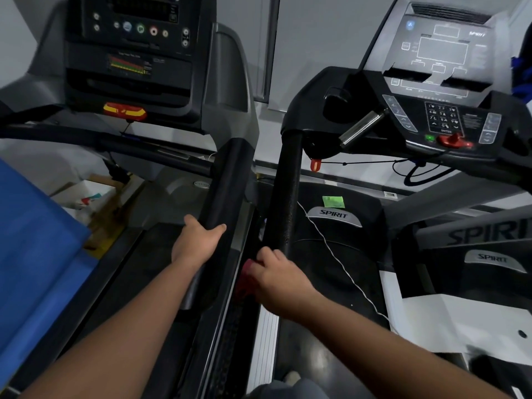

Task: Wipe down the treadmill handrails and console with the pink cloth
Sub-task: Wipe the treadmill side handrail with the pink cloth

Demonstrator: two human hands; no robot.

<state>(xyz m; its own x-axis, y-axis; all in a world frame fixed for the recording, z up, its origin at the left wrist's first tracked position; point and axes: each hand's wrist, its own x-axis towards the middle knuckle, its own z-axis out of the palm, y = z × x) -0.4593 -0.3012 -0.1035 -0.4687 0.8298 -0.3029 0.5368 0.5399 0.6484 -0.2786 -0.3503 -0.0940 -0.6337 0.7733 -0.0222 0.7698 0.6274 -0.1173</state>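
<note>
The left hand (195, 243) grips one black handrail (227, 180). The right hand (280, 280), beside it, clamps the pink cloth (247, 279) against the next rail (283, 194), cloth bunched under its fingers.

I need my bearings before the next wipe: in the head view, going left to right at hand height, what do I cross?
Blue mat → left hand on the left handrail → pink cloth → right hand at the right handrail → white cord → Spirit badge.
</note>
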